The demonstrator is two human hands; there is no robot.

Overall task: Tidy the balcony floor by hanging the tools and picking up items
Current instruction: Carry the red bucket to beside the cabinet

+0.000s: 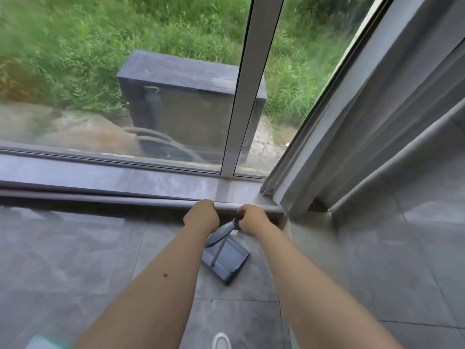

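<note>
The left hand [201, 215] covers the top of the grey handle [219, 234], both hands' fingers curl out of sight, a white shoe [221, 341] is cut by the bottom edge, and the grass [75, 46] outside is blurred.

Glossy floor tiles [75, 260], cloth curtain [364, 147]

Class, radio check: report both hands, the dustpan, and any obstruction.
Right hand grips handle tip. Left hand fisted beside it, grip unclear. Dustpan on floor tiles below window sill. Nothing blocking.
</note>
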